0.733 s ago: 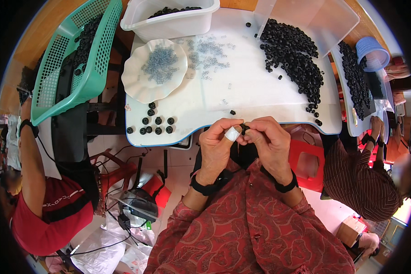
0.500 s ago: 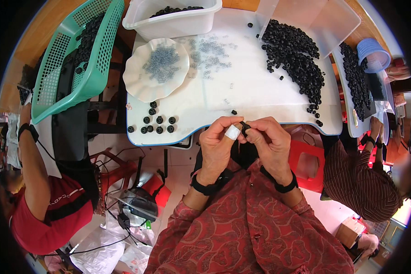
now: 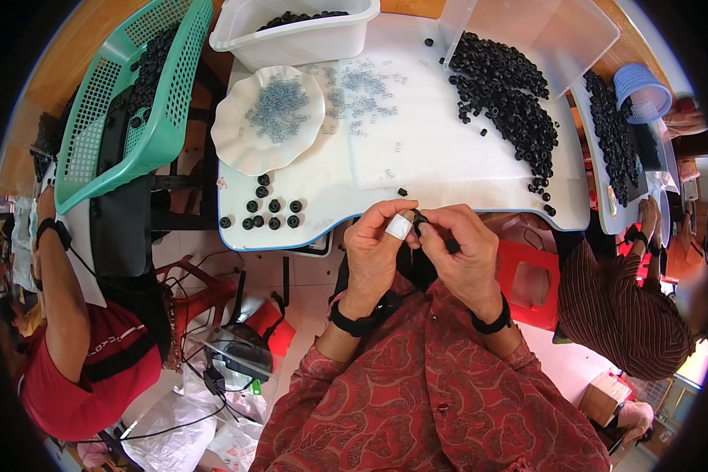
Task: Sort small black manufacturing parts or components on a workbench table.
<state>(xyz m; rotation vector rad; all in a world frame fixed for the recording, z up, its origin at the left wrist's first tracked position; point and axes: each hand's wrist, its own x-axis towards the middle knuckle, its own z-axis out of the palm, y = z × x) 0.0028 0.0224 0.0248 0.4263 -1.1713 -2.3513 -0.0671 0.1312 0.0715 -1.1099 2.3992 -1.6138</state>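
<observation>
both your left hand (image 3: 374,250) and right hand (image 3: 466,250), fingertips nearly closed, pinch a round black rubber-looking piece (image 3: 419,218) between them.

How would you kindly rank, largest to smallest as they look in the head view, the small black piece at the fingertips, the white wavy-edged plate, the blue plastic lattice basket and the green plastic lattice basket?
1. Green basket
2. White plate
3. Blue basket
4. Black piece, partly hidden but clearly smallest
</observation>
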